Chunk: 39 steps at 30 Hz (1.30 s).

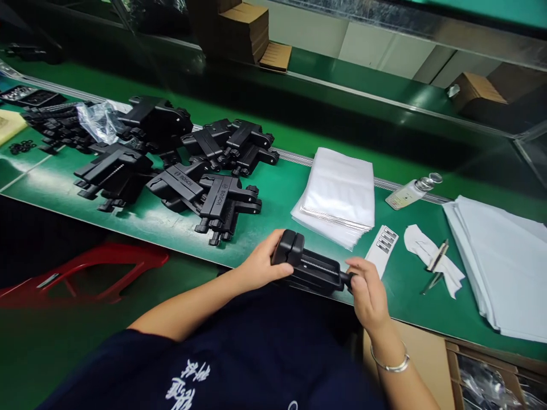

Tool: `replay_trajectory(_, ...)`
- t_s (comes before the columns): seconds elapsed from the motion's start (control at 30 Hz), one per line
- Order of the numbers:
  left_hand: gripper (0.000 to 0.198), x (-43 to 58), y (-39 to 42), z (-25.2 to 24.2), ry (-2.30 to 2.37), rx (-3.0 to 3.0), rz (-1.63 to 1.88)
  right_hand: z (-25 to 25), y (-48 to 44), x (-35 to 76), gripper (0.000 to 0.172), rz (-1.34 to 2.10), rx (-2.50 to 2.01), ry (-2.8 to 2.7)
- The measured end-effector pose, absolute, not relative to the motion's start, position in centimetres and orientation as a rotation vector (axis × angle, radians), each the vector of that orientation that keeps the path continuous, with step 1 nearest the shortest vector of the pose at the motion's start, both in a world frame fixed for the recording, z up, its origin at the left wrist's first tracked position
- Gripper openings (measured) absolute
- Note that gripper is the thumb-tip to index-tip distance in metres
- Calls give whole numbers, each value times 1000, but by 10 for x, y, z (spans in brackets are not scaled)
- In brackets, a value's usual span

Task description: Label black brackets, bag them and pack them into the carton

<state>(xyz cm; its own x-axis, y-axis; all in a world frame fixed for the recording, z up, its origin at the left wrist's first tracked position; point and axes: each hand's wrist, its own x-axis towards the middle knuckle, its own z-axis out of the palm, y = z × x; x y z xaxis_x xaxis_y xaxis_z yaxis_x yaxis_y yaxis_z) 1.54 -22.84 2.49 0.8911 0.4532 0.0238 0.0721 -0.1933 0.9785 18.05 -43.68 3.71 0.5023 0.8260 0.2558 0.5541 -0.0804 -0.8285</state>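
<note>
A black plastic clamp part (308, 266) is held over the front edge of the green table (282, 193). My left hand (260, 263) is closed round its thick left end. My right hand (366, 290) pinches the knob at its right end. A silver bracelet (391, 363) sits on my right wrist. Several more black clamp parts (213, 196) lie in a heap on the table to the left.
A stack of clear plastic bags (337, 193) lies behind the held part. A label strip (383, 242), tweezers on a white cloth (433, 259), a small bottle (412, 192) and white sheets (504, 262) lie at right. A red stool (85, 273) stands lower left. Cardboard stacks (243, 28) sit beyond.
</note>
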Motion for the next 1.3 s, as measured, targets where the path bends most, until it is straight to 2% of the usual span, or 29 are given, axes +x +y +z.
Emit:
replay_trajectory(0.1, 70, 11, -225, 27, 231, 1999, 392, 35, -436, 181, 38, 960, -1632, -652)
replay_trajectory(0.2, 63, 9, -226, 22, 162, 2046, 471, 34, -435, 183, 50, 1127, -1506, -479)
replay_trajectory(0.27, 66, 10, -230, 17, 290, 1970, 545, 31, -435, 183, 57, 999, -1491, -511)
replay_trajectory(0.33, 70, 13, -233, 13, 443, 1850, 595, 27, -435, 181, 56, 790, -1565, -606)
replay_trajectory(0.47, 75, 25, -239, 11, 515, 1708, 555, 17, -433, 173, 30, 544, -1725, -724)
replay_trajectory(0.57, 67, 34, -241, 10, 552, 1645, 491, 9, -431, 172, 24, 542, -1612, -649)
replay_trajectory(0.7, 65, 40, -244, 7, 581, 1563, 434, 1, -431, 178, 28, 561, -1575, -605)
replay_trajectory(0.87, 69, 45, -250, 10, 591, 1418, 434, 1, -433, 182, 36, 397, -1871, -662)
replay_trajectory(1.07, 45, 58, -245, 13, 786, 738, 439, 4, -433, 174, 31, 382, -1702, -796)
replay_trajectory(1.17, 34, 61, -237, 16, 890, 449, 448, 8, -429, 159, 30, 222, -1710, -1160)
replay_trajectory(1.3, 38, 62, -229, 18, 872, 339, 371, 16, -420, 139, 39, 61, -1621, -1658)
